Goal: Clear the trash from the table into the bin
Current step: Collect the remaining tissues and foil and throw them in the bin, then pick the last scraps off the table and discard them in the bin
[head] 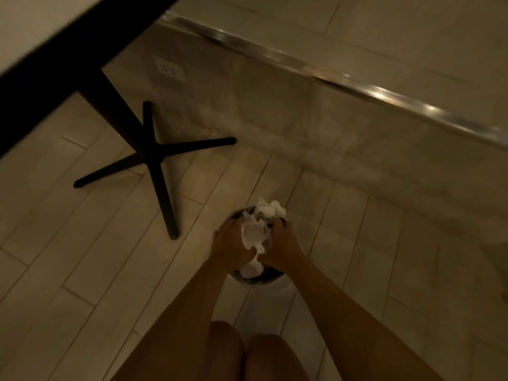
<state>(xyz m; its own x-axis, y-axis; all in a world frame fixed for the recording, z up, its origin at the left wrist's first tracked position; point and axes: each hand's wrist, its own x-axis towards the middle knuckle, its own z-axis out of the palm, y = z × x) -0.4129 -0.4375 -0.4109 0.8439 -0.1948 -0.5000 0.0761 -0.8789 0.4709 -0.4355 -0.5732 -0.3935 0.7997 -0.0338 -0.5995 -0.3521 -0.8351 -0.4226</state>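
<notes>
A small round bin [248,279] stands on the tiled floor in front of my knees. A bundle of crumpled white paper [254,236] sits over its mouth, with more white paper [270,209] sticking out at the far rim. My left hand [229,244] grips the bundle from the left and my right hand [280,246] grips it from the right, both directly above the bin. My hands and the paper hide most of the bin.
The table edge [55,59] runs across the upper left, on a black column with a four-legged base [154,158] left of the bin. A wall with a metal strip [330,75] and a socket [170,68] runs behind the bin.
</notes>
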